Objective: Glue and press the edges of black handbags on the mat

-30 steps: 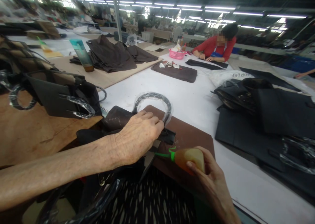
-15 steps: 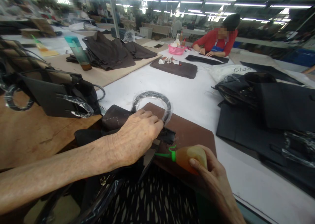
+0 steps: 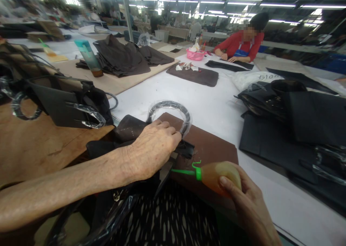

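A gluing step is being carried out: the dark bag piece [image 3: 183, 150], lying on the brown board [image 3: 213, 148] at the desk's near edge, is being pinned flat by the left hand [image 3: 151, 150], fingers curled down onto it. The glue bottle [image 3: 216, 174] is being squeezed in the closed right hand [image 3: 248, 199], its green nozzle aimed at the piece; a steady bead along the edge is judged to be what is called for next.

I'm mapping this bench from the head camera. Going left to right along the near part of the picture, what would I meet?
Black bag on the wooden board → left hand pressing the dark bag piece → green nozzle → squeeze bottle → right hand → stacked black panels.
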{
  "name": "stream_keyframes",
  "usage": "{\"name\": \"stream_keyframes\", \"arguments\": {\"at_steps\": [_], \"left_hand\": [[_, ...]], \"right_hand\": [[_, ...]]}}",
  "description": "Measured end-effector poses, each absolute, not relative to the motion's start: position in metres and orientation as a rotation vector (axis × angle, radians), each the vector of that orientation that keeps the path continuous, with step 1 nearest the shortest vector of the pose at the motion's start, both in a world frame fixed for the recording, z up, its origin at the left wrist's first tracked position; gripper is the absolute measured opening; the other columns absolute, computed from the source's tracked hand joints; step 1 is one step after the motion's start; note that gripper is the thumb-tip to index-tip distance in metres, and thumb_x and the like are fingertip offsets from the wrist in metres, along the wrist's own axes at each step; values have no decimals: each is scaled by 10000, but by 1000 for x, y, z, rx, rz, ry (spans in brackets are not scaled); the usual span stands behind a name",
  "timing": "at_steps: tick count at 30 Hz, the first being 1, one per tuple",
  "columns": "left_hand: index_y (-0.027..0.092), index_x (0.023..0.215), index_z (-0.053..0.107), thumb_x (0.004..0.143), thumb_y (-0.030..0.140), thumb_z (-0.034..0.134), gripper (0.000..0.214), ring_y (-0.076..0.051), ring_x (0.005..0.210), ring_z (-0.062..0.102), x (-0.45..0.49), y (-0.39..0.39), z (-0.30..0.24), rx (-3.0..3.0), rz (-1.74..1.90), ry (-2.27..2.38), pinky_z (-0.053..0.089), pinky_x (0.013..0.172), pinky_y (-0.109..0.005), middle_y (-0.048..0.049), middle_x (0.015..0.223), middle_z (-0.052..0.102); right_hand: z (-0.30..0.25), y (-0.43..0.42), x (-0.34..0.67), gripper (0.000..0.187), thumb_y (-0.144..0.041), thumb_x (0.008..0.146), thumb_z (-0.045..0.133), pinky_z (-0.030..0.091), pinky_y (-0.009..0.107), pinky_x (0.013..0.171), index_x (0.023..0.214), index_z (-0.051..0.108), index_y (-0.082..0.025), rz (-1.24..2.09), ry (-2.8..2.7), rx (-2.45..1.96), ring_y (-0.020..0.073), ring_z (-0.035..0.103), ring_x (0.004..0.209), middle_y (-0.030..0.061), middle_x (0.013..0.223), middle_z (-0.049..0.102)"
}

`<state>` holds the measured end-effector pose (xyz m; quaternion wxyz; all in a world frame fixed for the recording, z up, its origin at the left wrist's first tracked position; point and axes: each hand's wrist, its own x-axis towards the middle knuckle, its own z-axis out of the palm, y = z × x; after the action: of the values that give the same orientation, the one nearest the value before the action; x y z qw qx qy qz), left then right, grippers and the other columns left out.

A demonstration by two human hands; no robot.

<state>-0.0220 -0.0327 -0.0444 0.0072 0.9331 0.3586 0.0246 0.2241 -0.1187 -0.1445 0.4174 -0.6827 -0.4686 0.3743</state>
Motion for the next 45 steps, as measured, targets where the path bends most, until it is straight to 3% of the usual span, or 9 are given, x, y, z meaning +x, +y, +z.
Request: {"name": "stream_keyframes", "arguments": {"at_steps": [12, 27, 45], "left_hand": [[165, 815, 523, 720, 105, 533, 112, -227, 795, 517, -25, -36, -56, 2970, 172, 1105, 398, 728, -372, -32, 818, 594], [160, 788, 533, 741, 118, 514, 66, -224, 801, 526, -22, -36, -51, 2937, 121, 1133, 409, 741, -366, -36, 807, 600], [159, 800, 549, 740, 104, 496, 97, -227, 819, 537, -23, -37, -54, 2972, 121, 1153, 424, 747, -367, -38, 796, 606]], "right_hand": [[-156, -115, 212, 519, -564, 704, 638, 458, 305, 716, 1060, 533, -202, 913, -1180, -1741, 261, 559, 877, 26, 926, 630], [-130, -128, 196, 457, -503, 670, 670, 455, 233, 629, 996, 583, -195, 1042, -1077, -1648, 228, 560, 762, 9, 806, 642], [-143, -143, 207, 572, -547, 672, 690, 483, 234, 662, 1089, 537, -187, 1161, -1056, -1613, 242, 578, 808, 46, 903, 649]]}}
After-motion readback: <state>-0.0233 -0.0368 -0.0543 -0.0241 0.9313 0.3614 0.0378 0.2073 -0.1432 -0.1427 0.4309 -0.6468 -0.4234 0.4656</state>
